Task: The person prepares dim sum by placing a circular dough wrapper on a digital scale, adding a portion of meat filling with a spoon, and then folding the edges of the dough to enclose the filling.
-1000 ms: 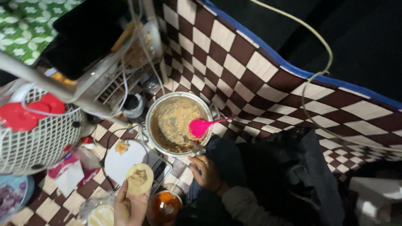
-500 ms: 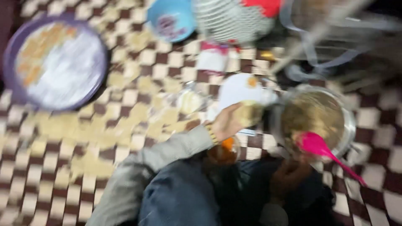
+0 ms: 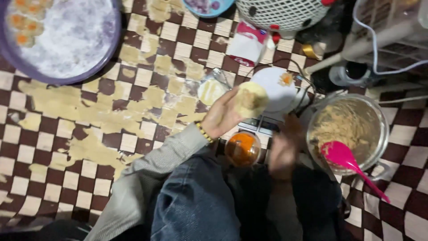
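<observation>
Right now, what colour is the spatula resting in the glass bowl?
Bright pink: the spatula shows best in the head view, inside the glass bowl.
</observation>
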